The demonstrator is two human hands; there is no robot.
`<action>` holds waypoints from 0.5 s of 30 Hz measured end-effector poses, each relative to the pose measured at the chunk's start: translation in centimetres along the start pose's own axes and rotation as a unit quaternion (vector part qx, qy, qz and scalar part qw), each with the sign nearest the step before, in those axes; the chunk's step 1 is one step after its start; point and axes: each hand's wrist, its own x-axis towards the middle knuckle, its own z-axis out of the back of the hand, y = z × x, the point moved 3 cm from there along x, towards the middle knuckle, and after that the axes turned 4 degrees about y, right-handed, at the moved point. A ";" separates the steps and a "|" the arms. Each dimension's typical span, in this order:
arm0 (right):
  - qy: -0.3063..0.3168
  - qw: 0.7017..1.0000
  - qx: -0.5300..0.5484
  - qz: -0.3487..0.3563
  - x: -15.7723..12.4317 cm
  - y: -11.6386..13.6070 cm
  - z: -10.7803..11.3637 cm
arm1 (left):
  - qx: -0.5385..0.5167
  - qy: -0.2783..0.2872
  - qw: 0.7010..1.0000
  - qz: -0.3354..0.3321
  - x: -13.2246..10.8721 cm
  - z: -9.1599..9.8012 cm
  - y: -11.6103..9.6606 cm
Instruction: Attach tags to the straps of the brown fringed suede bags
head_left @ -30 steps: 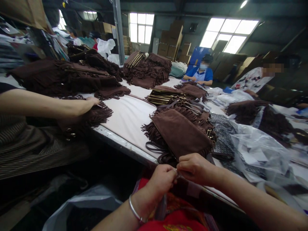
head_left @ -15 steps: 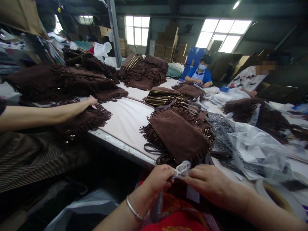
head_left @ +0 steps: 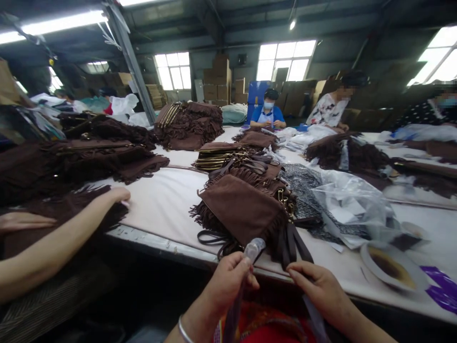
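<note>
In front of my body, my left hand (head_left: 233,276) is closed around a dark strap (head_left: 233,314) whose upper end is wrapped in clear plastic (head_left: 254,248). My right hand (head_left: 321,290) is a little way to the right, thumb and fingers pinched together; a greyish strip (head_left: 314,314) hangs below it, but what lies between the fingertips is hidden. Just beyond both hands, a brown fringed bag (head_left: 243,205) lies on top of a pile at the table edge. Dark straps (head_left: 294,245) from the pile hang down near my right fingertips.
A roll of tape (head_left: 389,267), clear plastic bags (head_left: 353,200) and purple plastic (head_left: 441,290) lie to the right. More brown bags (head_left: 189,124) are stacked farther back on the white table (head_left: 157,205). A co-worker's arm (head_left: 64,238) reaches in from the left.
My hands have moved apart, the right one to the right. White string seen between them before no longer shows. The view has turned right; the co-worker's second hand now shows.
</note>
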 end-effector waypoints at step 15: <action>-0.043 0.987 0.152 -0.027 -0.4 -3.3 1.2 | -0.235 -0.105 0.961 0.102 3.7 -0.5 -7.3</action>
